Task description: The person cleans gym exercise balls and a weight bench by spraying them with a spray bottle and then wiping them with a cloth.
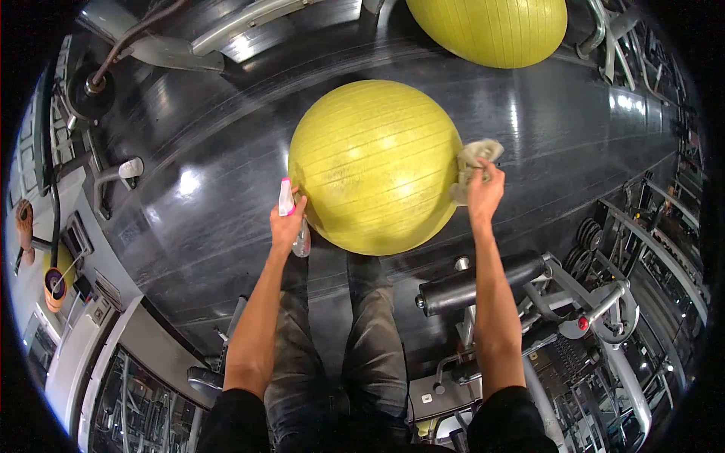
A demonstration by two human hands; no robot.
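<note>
Beside a yellow ball [375,166], the left hand [287,225] clasps a spray bottle [286,200], the right hand [485,194] pinching a cloth [477,152].

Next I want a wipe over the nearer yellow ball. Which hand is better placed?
Probably the right hand: it already holds the cloth at the right edge of the nearer yellow ball. The left hand is occupied with the spray bottle.

A: What's between the left hand [287,225] and the right hand [485,193]?
B: A big round yellow ball [375,162], lines running across it, darker smudges showing.
A: The spray bottle [302,243]?
B: Clear, pink-and-white head, gripped in the left hand.
A: The cloth [472,156]?
B: Pale, crumpled, pinched in the right hand, at the ball's side
</note>
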